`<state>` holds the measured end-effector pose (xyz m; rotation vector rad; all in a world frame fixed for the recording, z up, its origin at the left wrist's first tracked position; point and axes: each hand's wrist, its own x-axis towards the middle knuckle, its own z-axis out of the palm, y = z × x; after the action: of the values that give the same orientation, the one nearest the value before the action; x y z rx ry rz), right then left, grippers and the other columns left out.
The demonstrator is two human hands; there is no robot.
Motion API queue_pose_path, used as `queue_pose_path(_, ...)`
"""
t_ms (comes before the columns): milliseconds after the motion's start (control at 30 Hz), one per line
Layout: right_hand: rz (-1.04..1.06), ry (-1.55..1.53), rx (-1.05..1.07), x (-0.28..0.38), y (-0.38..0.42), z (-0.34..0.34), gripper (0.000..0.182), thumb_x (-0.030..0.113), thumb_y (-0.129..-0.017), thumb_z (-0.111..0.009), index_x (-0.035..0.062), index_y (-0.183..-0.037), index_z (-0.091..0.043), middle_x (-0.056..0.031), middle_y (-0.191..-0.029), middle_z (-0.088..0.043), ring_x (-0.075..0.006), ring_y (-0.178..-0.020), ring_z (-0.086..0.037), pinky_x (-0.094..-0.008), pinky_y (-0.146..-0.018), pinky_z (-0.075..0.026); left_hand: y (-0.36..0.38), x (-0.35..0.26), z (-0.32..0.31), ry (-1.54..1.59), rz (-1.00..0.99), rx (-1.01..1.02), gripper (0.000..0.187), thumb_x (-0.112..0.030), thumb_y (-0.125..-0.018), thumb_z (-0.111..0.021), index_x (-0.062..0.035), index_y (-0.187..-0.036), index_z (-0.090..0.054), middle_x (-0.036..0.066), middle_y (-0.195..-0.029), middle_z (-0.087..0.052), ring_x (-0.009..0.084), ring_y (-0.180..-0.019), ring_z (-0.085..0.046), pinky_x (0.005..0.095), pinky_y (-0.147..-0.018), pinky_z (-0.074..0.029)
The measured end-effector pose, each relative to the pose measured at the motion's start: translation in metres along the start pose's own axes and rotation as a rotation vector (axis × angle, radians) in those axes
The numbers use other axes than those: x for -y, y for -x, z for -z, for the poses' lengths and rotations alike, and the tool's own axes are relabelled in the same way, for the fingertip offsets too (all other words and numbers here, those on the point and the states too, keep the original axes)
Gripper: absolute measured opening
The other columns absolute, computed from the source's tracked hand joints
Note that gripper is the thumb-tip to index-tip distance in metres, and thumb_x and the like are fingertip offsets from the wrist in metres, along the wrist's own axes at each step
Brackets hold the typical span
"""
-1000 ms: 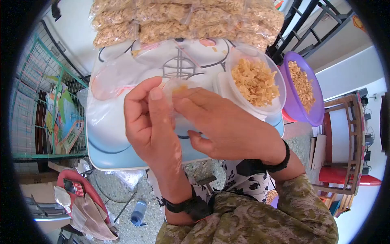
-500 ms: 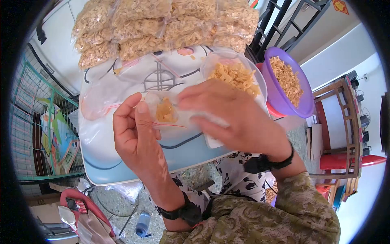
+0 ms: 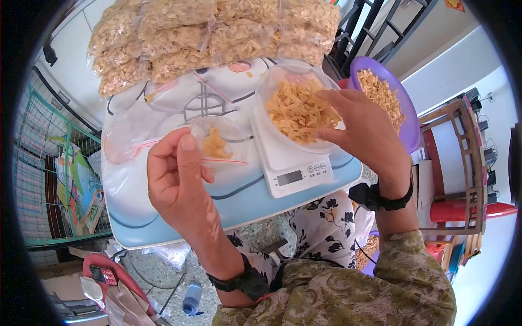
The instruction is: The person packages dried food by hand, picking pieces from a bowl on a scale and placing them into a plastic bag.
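Observation:
My left hand (image 3: pixel 182 176) pinches the edge of a small clear zip bag (image 3: pixel 239 148) with a red seal line. A few dried yellowish strips (image 3: pixel 216 144) lie inside it. At the right side of a clear plastic bowl (image 3: pixel 266 124), my right hand (image 3: pixel 361 120) has its thumb and fingers apart, near or touching the pale dried strips (image 3: pixel 298 108) heaped in it. The bowl stands on a white digital kitchen scale (image 3: pixel 302 187), whose display and buttons face me. The fingertips of my right hand partly overlap the strips, and no piece shows in them.
Several filled clear bags (image 3: pixel 179 38) are stacked along the table's far side. Empty-looking plastic bags (image 3: pixel 128 136) lie on the table's left. A purple basin (image 3: pixel 408 127) of dried strips stands beyond the right edge. A wire cage (image 3: pixel 60 190) is at far left.
My right hand has moved right, from beside the small bag to the bowl, uncovering the scale. My left hand still holds the bag, nearly in place. The view has shifted slightly.

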<state>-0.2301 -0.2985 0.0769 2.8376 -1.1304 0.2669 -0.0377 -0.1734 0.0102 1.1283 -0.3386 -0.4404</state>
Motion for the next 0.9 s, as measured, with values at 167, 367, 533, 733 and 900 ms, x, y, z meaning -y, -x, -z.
queue_pose_path(167, -0.031, -0.068, 0.083, 0.001, -0.008, -0.008, 0.038, 0.018, -0.074, -0.072, 0.0062, -0.109, -0.061, -0.0131, -0.1, -0.062, -0.0312, -0.087, -0.06, -0.0402, -0.076, -0.047, -0.001, -0.001, -0.002, 0.083, -0.024, -0.013, 0.016, -0.012, -0.088, -0.066, 0.0003, -0.096, -0.061, 0.0, -0.071, -0.056, 0.0039, -0.053, -0.044, 0.0169, -0.047, -0.035)
queue_pose_path(367, 0.048, -0.235, -0.003, -0.01, -0.01, -0.015, 0.028, 0.009, -0.077, -0.069, 0.0055, -0.104, -0.061, -0.0089, -0.086, -0.062, -0.0254, -0.073, -0.06, -0.0337, -0.067, -0.047, -0.003, 0.007, -0.001, 0.032, -0.022, 0.021, 0.015, -0.015, -0.089, -0.065, -0.0021, -0.096, -0.063, -0.003, -0.073, -0.055, 0.0027, -0.054, -0.038, 0.0177, -0.047, -0.029)
queue_pose_path(533, -0.094, -0.444, -0.216, -0.007, -0.012, -0.005, 0.017, 0.007, -0.083, -0.063, 0.0033, -0.098, -0.059, -0.01, -0.075, -0.062, -0.0241, -0.066, -0.062, -0.0325, -0.06, -0.048, -0.002, 0.004, -0.001, 0.021, -0.006, -0.009, 0.016, -0.016, -0.088, -0.066, -0.0019, -0.095, -0.063, -0.003, -0.069, -0.052, 0.0031, -0.054, -0.037, 0.0181, -0.047, -0.028)
queue_pose_path(733, -0.273, -1.155, -0.192, -0.017, -0.015, -0.007, 0.013, 0.009, -0.09, -0.061, 0.003, -0.102, -0.059, 0.0015, -0.076, -0.06, -0.0053, -0.063, -0.055, -0.0199, -0.052, -0.042, -0.004, 0.002, 0.003, 0.04, 0.017, -0.006, 0.017, -0.015, -0.088, -0.066, 0.0, -0.095, -0.061, -0.001, -0.069, -0.054, 0.0028, -0.053, -0.042, 0.0162, -0.046, -0.033)
queue_pose_path(900, -0.355, -1.601, -0.224, -0.019, -0.016, -0.009, 0.019, 0.011, -0.093, -0.057, 0.0027, -0.109, -0.056, -0.0085, -0.089, -0.062, -0.008, -0.066, -0.054, -0.0177, -0.053, -0.039, -0.004, 0.002, 0.005, 0.033, 0.025, 0.005, 0.017, -0.015, -0.089, -0.066, -0.0003, -0.096, -0.062, -0.001, -0.069, -0.054, 0.0027, -0.054, -0.043, 0.0162, -0.046, -0.034)
